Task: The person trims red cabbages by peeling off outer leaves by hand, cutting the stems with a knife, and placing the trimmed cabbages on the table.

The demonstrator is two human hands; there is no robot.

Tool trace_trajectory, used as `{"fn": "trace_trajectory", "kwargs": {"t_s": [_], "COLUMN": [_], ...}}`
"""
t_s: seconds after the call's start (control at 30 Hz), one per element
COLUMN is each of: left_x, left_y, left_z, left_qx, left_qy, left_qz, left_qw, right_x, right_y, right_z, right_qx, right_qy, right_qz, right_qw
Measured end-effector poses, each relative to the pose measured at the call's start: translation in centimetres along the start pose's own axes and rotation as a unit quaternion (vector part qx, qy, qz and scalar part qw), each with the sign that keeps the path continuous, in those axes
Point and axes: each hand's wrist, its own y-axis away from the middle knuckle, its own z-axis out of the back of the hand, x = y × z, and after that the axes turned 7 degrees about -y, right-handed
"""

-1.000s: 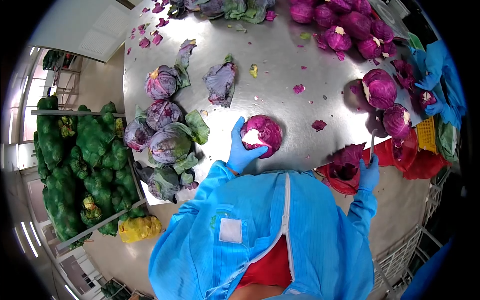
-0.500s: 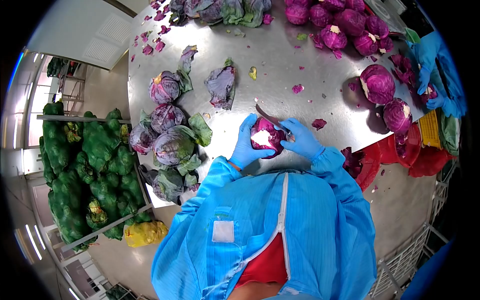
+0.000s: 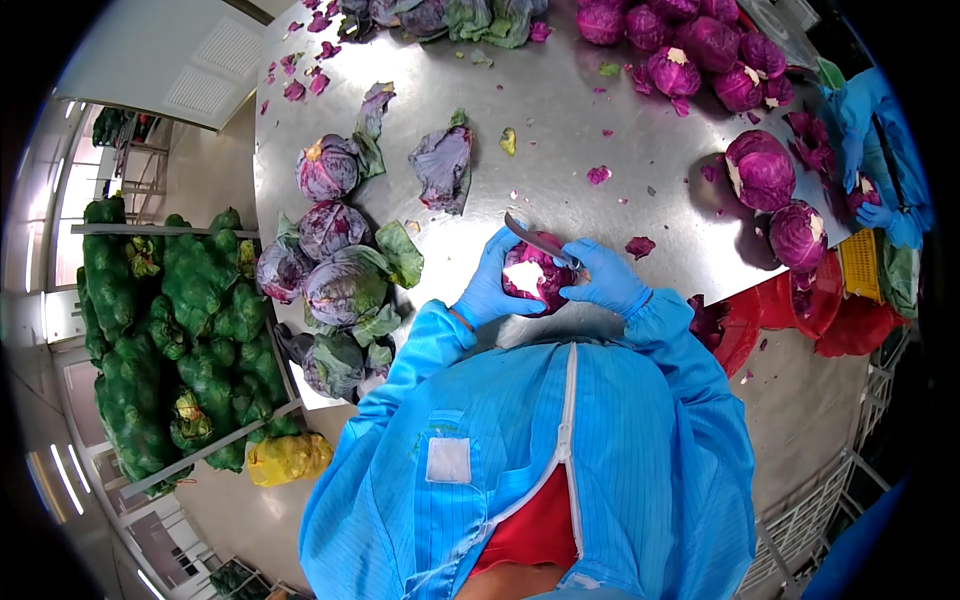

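A red cabbage with a white cut stem end is held close to my body, over the near edge of the metal table. My left hand, in a blue glove, wraps around its left side. On the other side my right hand, also gloved, grips a knife and touches the cabbage. The knife's dark curved blade lies across the far side of the cabbage, pointing up and left. Its handle is mostly hidden in my fingers. To the left sit several untrimmed cabbages with dull outer leaves.
A loose outer leaf lies ahead on the table. Trimmed cabbages are piled at the far right. A co-worker's gloved hands hold a cabbage at the right edge. Red baskets stand below; green net sacks fill a rack at left.
The knife's blade tip has shifted slightly left over the cabbage's far side. Both hands keep their hold, with the left hand's fingers slightly repositioned.
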Motion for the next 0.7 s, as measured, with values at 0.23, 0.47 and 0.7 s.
{"fn": "trace_trajectory", "kwargs": {"t_s": [0.23,0.47,0.7], "left_x": [0.6,-0.6,1.0], "left_y": [-0.2,-0.6,-0.3], "left_z": [-0.4,0.4,-0.1], "left_qx": [-0.022,-0.004,-0.010], "left_qy": [0.082,0.031,0.064], "left_qz": [0.019,-0.035,-0.007], "left_qw": [0.996,0.999,0.998], "right_x": [-1.1,-0.2,-1.0], "right_y": [-0.1,0.2,0.2], "right_z": [-0.1,-0.4,-0.8], "right_qx": [0.024,-0.024,-0.039], "right_qy": [0.009,-0.087,-0.066], "right_qz": [0.021,-0.014,-0.004], "right_qw": [0.999,0.996,0.997]}}
